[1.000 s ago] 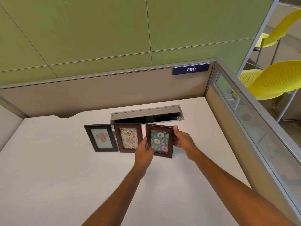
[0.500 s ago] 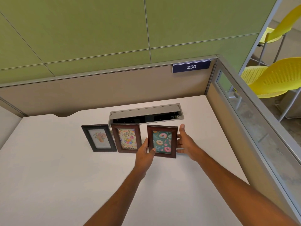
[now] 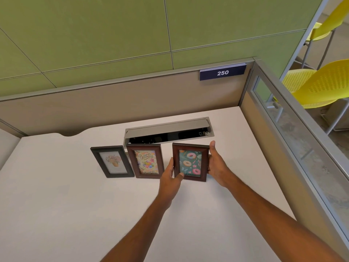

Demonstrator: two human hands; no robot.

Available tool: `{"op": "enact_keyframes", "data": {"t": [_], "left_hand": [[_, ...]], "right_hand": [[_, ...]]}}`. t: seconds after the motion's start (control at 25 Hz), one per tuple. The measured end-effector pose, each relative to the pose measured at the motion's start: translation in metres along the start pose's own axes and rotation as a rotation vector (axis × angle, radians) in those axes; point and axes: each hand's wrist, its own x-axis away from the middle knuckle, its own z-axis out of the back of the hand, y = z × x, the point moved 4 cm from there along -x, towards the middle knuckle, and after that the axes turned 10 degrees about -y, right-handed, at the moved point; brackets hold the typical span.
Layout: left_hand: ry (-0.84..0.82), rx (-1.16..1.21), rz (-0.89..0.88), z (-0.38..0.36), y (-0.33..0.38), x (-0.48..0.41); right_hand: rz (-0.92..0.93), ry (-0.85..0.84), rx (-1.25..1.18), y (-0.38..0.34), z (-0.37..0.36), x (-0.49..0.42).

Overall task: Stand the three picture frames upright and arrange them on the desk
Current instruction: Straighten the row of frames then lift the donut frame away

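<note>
Gripping donut frame (image 3: 190, 162) between left hand (image 3: 170, 183) and right hand (image 3: 217, 165), upright on desk (image 3: 75, 214).

Two bare forearms and hands, seen from a head-worn camera.
The left hand (image 3: 170, 181) and right hand (image 3: 217, 167) wear no gloves, rings or watch; both forearms are uncovered, no sleeve showing down to the 6 o'clock edge.

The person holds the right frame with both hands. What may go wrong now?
1. The brown doughnut-picture frame may tip once the left hand and right hand release it.
2. The open grey cable box lies just behind; a frame could fall backward into it.
3. The left hand might bump the brown birthday-card frame beside it.
</note>
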Motion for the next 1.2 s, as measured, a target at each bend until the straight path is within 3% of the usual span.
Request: {"op": "enact_keyframes", "data": {"t": [0.32, 0.8, 1.2], "left_hand": [[-0.084, -0.011, -0.044, -0.034, 0.030, -0.036], [-0.245, -0.137, -0.203, -0.113, 0.133, -0.123], [-0.310, -0.194, -0.170, -0.139, 0.177, -0.227]], "right_hand": [[0.074, 0.074, -0.063, -0.031, 0.039, 0.001], [0.244, 0.192, -0.092, -0.127, 0.144, -0.019], [0.298, 0.275, -0.146, -0.172, 0.200, -0.085]]}}
